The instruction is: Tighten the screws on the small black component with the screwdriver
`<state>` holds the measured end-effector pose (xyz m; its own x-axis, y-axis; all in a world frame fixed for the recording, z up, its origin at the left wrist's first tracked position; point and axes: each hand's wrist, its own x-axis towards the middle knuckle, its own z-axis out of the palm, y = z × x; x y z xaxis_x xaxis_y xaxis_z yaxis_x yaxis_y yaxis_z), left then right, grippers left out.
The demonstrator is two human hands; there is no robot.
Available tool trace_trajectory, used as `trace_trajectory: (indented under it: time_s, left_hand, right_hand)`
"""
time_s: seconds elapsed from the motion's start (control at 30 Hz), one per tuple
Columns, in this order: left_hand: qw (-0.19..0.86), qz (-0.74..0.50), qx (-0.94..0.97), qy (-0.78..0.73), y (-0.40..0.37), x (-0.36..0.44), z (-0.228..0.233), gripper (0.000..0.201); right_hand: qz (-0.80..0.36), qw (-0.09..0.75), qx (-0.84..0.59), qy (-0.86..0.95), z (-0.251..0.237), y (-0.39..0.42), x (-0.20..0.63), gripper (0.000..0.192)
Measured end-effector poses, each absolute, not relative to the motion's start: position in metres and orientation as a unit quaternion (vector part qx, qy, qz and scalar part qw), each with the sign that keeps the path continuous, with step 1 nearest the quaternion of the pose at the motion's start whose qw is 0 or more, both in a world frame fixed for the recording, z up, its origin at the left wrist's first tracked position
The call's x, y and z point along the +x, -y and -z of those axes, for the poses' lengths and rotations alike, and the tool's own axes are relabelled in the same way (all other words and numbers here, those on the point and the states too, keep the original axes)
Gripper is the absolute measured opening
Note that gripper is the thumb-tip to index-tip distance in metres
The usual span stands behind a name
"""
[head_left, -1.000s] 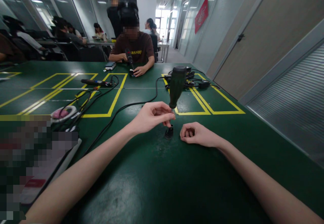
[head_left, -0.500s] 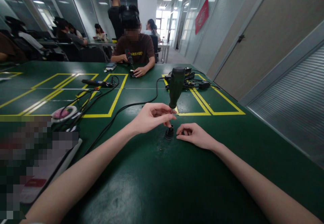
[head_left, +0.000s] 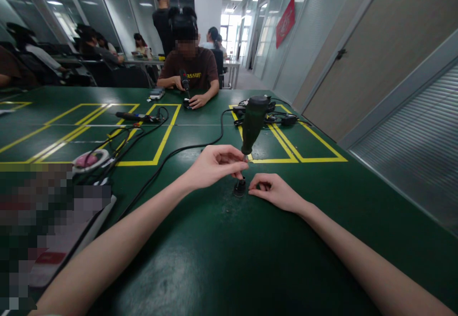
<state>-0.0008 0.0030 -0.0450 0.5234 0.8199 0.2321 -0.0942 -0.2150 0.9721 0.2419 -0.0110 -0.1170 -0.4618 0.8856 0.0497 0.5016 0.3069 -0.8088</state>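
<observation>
- Green table [head_left: 222, 259] runs under both my bare forearms, its surface marked with yellow taped rectangles [head_left: 157, 149].
- My left hand [head_left: 211, 166] is pinched closed around the thin shaft of a screwdriver [head_left: 252, 125], just under its dark green handle, which leans up and to the right.
- The screwdriver's tip meets a small black part [head_left: 239, 188] that sits on the table between my two hands.
- My right hand [head_left: 275, 192] rests on the table just right of that part, fingers loosely curled and fingertips at its side; I cannot tell whether they truly grip it.
- A black cable [head_left: 186, 150] trails across the table behind my left hand.
- A pink-and-white round thing [head_left: 89, 159] lies far left among more wires.
- Across the table a person in a brown shirt [head_left: 195, 70] sits holding another tool upright.
</observation>
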Motion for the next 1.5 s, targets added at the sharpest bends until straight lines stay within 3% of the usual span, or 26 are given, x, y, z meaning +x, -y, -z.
trace_trajectory:
  time_s: [0.37, 1.03, 1.5]
  left_hand:
    - [0.566, -0.411, 0.661, -0.274, -0.0012, -0.0011, 0.0429, 0.021]
    - [0.559, -0.410, 0.666, -0.275, -0.0033, -0.0003, 0.0445, 0.024]
    - [0.557, -0.415, 0.661, -0.284, -0.0028, 0.0001, 0.0461, 0.025]
  right_hand:
    - [-0.375, 0.259, -0.462, 0.761, 0.1190, 0.0098, 0.2425, 0.019]
    - [-0.378, 0.261, -0.448, 0.767, 0.1202, 0.0112, 0.2404, 0.039]
    - [-0.354, 0.288, -0.410, 0.790, 0.1203, 0.0084, 0.2414, 0.023]
